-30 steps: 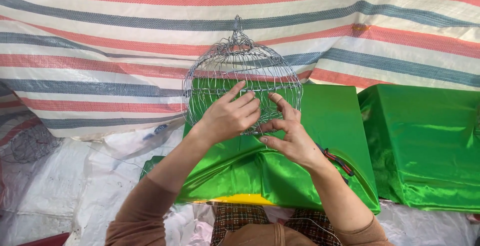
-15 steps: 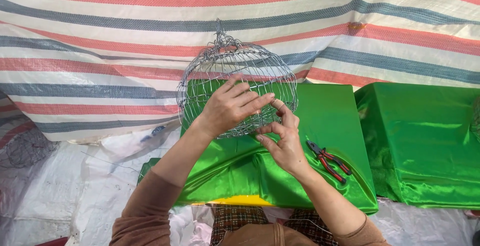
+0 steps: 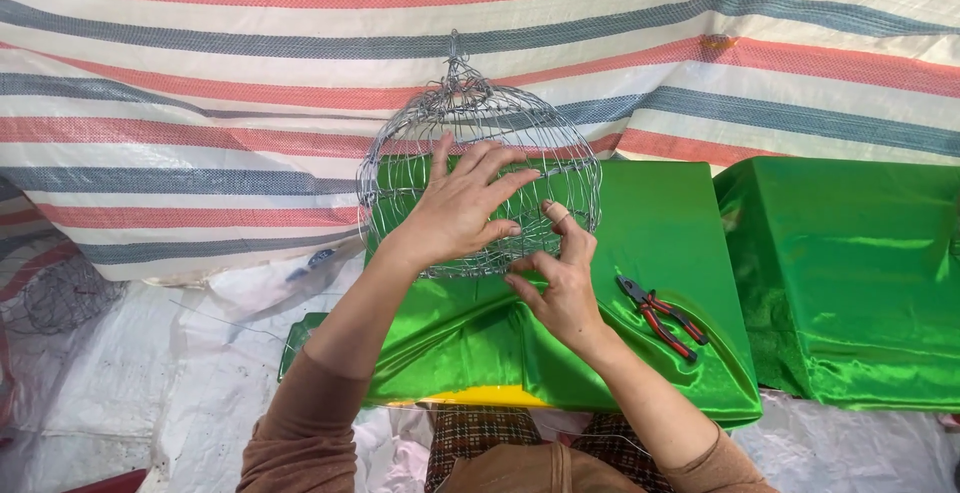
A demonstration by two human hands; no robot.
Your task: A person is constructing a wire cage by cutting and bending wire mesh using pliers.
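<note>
A second wire frame (image 3: pixel 62 298), dark and partly crumpled, lies at the far left on the white plastic sheeting (image 3: pixel 120 393) that covers the ground. Behind everything hangs a woven tarpaulin (image 3: pixel 200 73) with red, grey-blue and white stripes.

The left hand (image 3: pixel 462 211) is spread wide, fingers fanned, with palm and fingertips pressed flat against the near side of the wire cage (image 3: pixel 480 168). It grips nothing; it braces the frame from the front. The cage is a dome of thin silver wire, ribs meeting in a twisted knot at the top, with horizontal rings crossing the ribs. It stands upright on the rear part of the green satin-covered block (image 3: pixel 660 253), its lower ring just beyond the hand.

The right hand (image 3: pixel 562 278) sits below and right of the left, touching the cage's bottom ring. Its fingers are narrowly parted and curled toward the wire; whether they pinch a strand cannot be told.

Right of that hand, well apart from the cage, red-handled pliers (image 3: pixel 662 315) lie flat on the glossy cloth, near its right edge. Open cloth remains between hand and pliers.

A second green-covered block (image 3: pixel 850 273) stands just beside the first, a narrow gap between them.
</note>
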